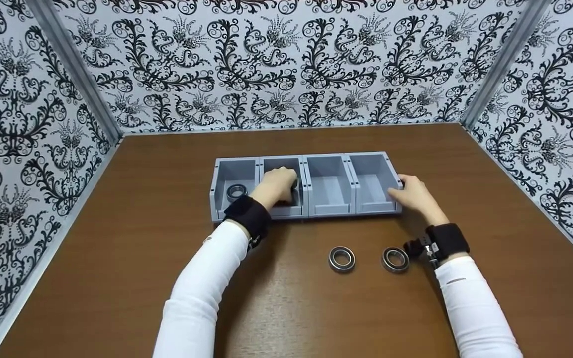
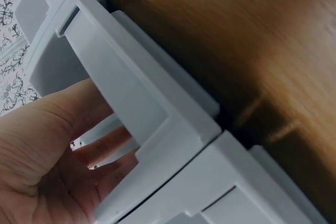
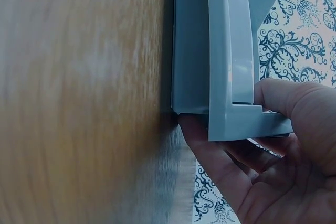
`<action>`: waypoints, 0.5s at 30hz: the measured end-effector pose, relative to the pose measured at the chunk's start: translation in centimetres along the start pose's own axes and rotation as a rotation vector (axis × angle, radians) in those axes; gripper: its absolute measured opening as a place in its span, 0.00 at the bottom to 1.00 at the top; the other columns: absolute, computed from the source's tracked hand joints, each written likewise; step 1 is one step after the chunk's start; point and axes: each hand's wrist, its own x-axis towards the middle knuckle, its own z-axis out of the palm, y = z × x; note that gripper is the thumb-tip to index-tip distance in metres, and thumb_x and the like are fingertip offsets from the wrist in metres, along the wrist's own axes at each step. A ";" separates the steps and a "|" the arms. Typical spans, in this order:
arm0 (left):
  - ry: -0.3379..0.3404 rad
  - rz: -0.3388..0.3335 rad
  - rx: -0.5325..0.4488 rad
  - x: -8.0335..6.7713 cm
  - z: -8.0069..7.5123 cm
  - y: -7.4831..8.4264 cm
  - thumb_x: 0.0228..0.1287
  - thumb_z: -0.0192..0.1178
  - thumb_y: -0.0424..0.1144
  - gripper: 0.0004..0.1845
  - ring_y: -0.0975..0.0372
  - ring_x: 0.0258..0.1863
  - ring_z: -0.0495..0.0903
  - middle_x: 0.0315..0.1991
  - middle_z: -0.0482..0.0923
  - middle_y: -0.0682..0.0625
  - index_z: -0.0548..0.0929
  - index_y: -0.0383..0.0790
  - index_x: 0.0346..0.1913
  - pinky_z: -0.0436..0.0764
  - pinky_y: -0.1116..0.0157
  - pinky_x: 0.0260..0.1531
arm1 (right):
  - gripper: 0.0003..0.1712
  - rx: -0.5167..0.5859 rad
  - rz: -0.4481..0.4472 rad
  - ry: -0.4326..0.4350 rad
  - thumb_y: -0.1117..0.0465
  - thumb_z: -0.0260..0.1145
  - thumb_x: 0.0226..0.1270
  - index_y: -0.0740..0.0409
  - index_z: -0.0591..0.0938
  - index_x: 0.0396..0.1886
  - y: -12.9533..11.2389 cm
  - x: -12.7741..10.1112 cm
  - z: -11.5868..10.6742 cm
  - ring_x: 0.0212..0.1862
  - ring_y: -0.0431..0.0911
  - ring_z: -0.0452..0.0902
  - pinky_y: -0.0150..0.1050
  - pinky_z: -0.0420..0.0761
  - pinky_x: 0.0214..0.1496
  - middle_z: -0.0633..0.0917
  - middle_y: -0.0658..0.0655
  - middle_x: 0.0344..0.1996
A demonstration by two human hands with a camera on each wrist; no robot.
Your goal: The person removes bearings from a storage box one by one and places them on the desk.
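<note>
A grey four-compartment bin [image 1: 330,210] sits on the table. My left hand [image 1: 279,185] reaches down into its second compartment from the left, and the front wall hides the fingertips in the left wrist view. A dark edge shows beside those fingers, but I cannot tell whether they hold it. At the bin's right end, my right hand [image 1: 415,195] grips the side wall, thumb inside and fingers outside and below the corner. A ball bearing [image 1: 237,192] lies in the leftmost compartment. Two more, a left bearing [image 1: 341,259] and a right bearing [image 1: 395,260], lie in front of the bin.
The brown wooden table [image 1: 117,238] is enclosed at the back and sides by white panels with black scroll patterns [image 1: 276,64]. Grey corner posts [image 1: 75,69] stand at the back corners. The right bearing lies close to the right wrist's camera strap [image 1: 446,240].
</note>
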 end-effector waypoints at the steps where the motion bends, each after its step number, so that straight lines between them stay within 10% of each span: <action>1: 0.001 0.000 0.000 0.0 -0.1 0.0 0.56 0.68 0.29 0.08 0.46 0.46 0.86 0.46 0.87 0.37 0.76 0.38 0.29 0.84 0.47 0.50 | 0.27 0.001 0.004 -0.004 0.64 0.60 0.68 0.77 0.76 0.62 0.0 0.0 0.0 0.48 0.59 0.84 0.44 0.82 0.49 0.85 0.77 0.52; 15: 0.013 -0.001 -0.006 -0.5 -0.8 -0.2 0.54 0.69 0.29 0.12 0.44 0.51 0.87 0.50 0.88 0.39 0.87 0.36 0.44 0.85 0.48 0.51 | 0.27 -0.009 -0.002 -0.003 0.63 0.60 0.68 0.75 0.76 0.62 -0.1 0.0 0.0 0.46 0.58 0.84 0.38 0.78 0.45 0.85 0.76 0.51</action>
